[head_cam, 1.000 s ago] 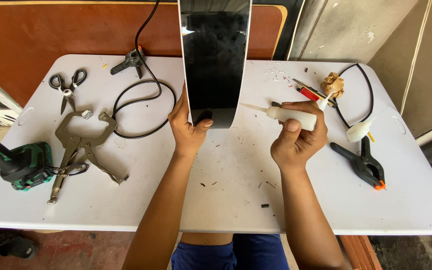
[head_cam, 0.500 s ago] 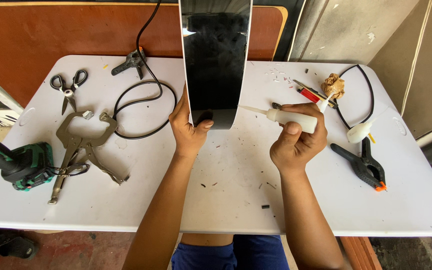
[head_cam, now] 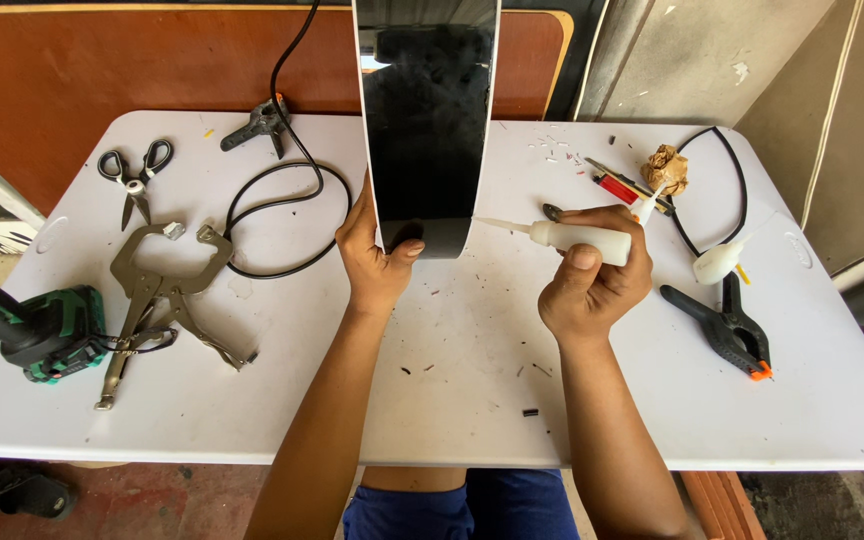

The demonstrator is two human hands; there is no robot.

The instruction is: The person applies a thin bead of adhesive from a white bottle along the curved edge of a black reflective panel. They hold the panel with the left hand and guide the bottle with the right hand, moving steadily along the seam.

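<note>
Seen from above: white folding table (head_cam: 452,400), two bare arms reaching in from the near edge.

Left hand (head_cam: 377,262) clamped on the lower edge of a long, curved, glossy black panel (head_cam: 427,120), thumb on its face, fingers hidden behind. Panel stood near the middle of the table, running up past the far edge and out of view.

Right hand (head_cam: 592,285) closed around a small white squeeze bottle (head_cam: 577,238), held sideways, thin nozzle aimed left with its tip just beside the panel's lower right edge; touching or not, cannot tell.

Toward the left edge: green cordless drill (head_cam: 37,330), locking C-clamp pliers (head_cam: 167,300), scissors (head_cam: 132,180). Toward the far edge: a black cable (head_cam: 282,215) looped beside a small black clamp (head_cam: 257,122). Toward the right edge: black spring clamp with orange tips (head_cam: 727,325), a second white bottle (head_cam: 717,262), crumpled brown paper (head_cam: 665,168), a red tool (head_cam: 617,187). Small dark scraps scattered over the tabletop.

Judged best for this step: panel pinned hard so the edge cannot rock, nozzle kept right against the edge, squeeze light and even for a thin line with no drips on the glossy face.
</note>
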